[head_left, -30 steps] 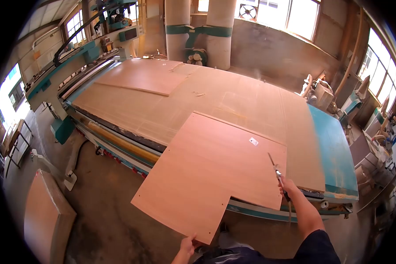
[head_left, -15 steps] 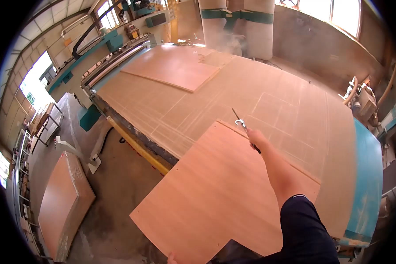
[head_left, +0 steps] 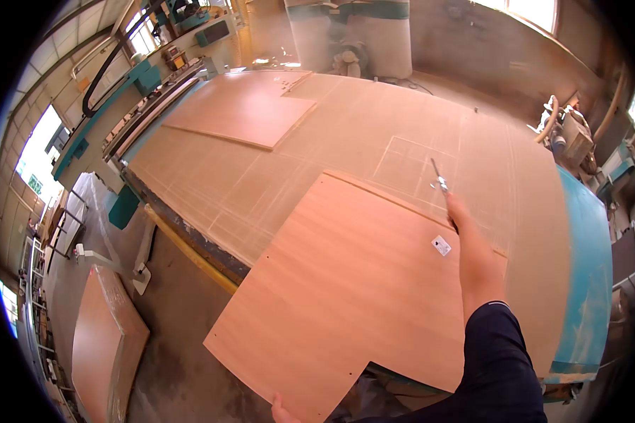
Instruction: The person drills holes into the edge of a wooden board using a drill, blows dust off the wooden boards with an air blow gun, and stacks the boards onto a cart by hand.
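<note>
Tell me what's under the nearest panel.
The panel lies partly over the bed, which shows past its far edge; its near end juts out above the floor. Anything directly beneath is covered, so unseen.

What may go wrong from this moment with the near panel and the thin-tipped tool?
The near panel juts out past the worktable, so it might tip or slide if the left hand at its edge moves away.

The thin-tipped tool in the right hand appears just beyond the panel's far edge; if swung back low, its tip could scratch the panel.
</note>
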The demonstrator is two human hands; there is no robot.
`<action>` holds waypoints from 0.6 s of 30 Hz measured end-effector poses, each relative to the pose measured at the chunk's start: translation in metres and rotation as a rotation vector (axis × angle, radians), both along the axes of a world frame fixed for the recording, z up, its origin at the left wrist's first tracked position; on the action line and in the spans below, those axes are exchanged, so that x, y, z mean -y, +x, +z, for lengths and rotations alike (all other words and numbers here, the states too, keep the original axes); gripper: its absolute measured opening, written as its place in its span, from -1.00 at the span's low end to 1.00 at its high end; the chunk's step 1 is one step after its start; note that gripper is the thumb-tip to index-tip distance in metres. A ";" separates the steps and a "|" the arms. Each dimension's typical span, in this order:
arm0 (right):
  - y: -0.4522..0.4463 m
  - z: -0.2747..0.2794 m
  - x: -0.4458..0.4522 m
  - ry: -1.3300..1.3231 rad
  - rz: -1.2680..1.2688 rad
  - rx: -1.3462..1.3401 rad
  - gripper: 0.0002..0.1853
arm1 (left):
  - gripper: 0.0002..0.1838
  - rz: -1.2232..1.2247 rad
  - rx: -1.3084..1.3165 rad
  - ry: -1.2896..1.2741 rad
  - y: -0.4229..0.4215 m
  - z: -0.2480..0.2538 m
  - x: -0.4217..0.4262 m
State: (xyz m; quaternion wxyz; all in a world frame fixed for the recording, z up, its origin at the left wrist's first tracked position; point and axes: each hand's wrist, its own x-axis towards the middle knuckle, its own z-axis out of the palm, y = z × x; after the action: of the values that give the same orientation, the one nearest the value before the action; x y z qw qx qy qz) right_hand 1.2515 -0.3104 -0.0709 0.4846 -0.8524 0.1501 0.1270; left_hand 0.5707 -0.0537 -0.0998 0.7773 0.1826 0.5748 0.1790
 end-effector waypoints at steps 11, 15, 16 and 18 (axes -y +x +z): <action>-0.157 -0.035 0.312 0.011 -0.494 -0.122 -0.46 | -0.54 -0.190 0.087 0.081 0.063 -0.046 0.007; -0.288 0.015 0.173 0.048 0.141 -0.156 -0.67 | -0.56 -0.251 0.203 0.125 0.047 -0.065 -0.021; -0.326 0.016 0.139 0.034 0.356 -0.182 -0.74 | -0.56 -0.200 0.241 0.086 0.044 -0.062 -0.028; -0.425 0.040 0.083 -0.130 0.697 -0.243 -0.72 | -0.56 -0.131 0.319 0.050 0.055 -0.049 -0.045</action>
State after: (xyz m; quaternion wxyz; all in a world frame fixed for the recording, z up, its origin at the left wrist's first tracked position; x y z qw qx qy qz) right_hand 0.8265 -0.3931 -0.0309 0.3359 -0.8600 -0.0849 0.3746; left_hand 0.6256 -0.0086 -0.1491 0.8639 0.2085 0.4263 0.1689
